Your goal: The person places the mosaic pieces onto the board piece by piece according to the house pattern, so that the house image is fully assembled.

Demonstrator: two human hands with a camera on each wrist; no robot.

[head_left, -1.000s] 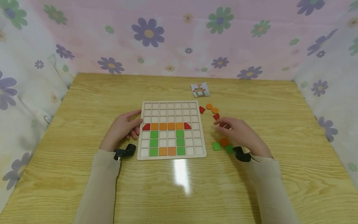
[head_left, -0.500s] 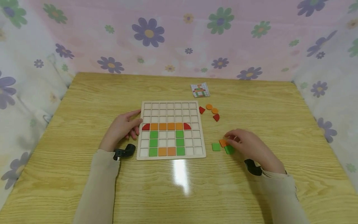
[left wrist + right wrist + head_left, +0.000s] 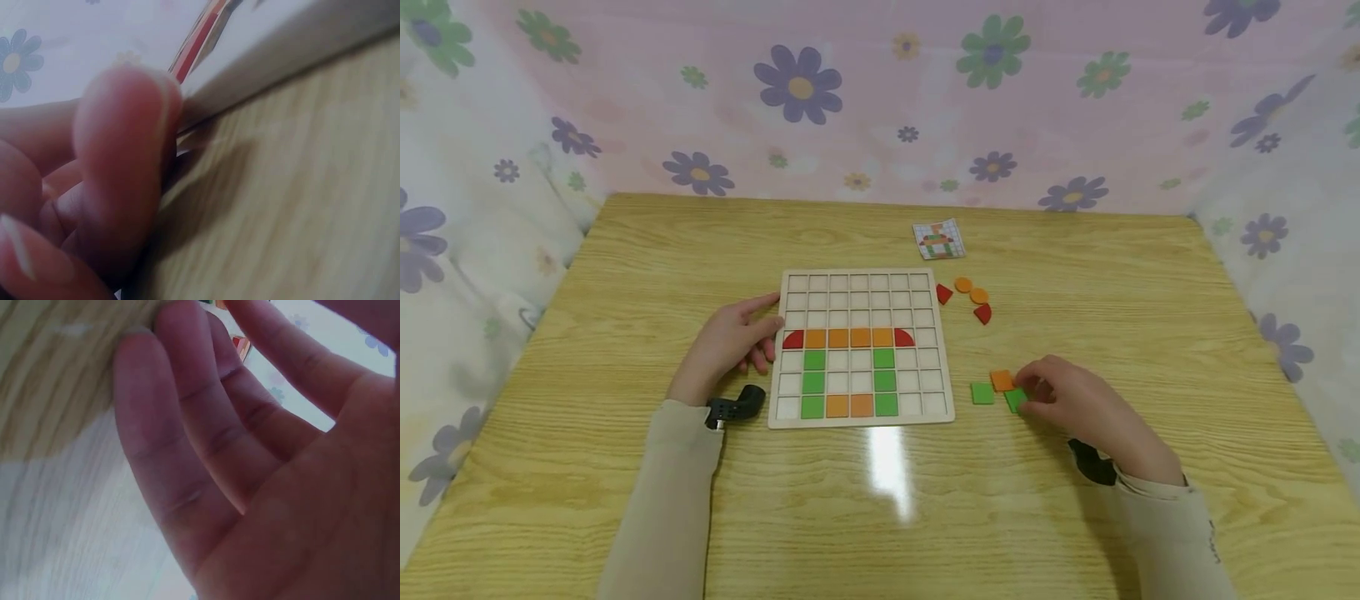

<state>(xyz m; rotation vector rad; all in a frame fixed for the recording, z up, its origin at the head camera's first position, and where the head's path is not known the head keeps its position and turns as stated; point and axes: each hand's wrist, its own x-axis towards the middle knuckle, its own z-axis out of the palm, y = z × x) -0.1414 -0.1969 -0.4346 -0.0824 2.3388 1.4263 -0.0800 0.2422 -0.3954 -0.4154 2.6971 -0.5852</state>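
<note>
In the head view a wooden grid board (image 3: 931,358) lies on the table, its cells partly filled with orange, green and red tiles. My left hand (image 3: 730,337) rests at the board's left edge; the index finger reaches along it and the thumb touches the rim. In the left wrist view a fingertip (image 3: 125,125) meets the board's side (image 3: 275,69). My right hand (image 3: 1071,404) has thumb and index finger about a green square tile (image 3: 1014,399), partly covered by them. Beside that tile lie an orange square tile (image 3: 1002,380) and another green square tile (image 3: 982,393).
A small pattern card (image 3: 938,240) lies behind the board. Right of the board's upper corner are two orange round tiles (image 3: 963,285) and two red quarter-circle tiles (image 3: 983,313). A flowered cloth (image 3: 880,100) hangs behind the wooden table (image 3: 700,233).
My right hand has moved down and right, from beside the red tile to the orange square, then to the green square. The left hand and board stay in place.
</note>
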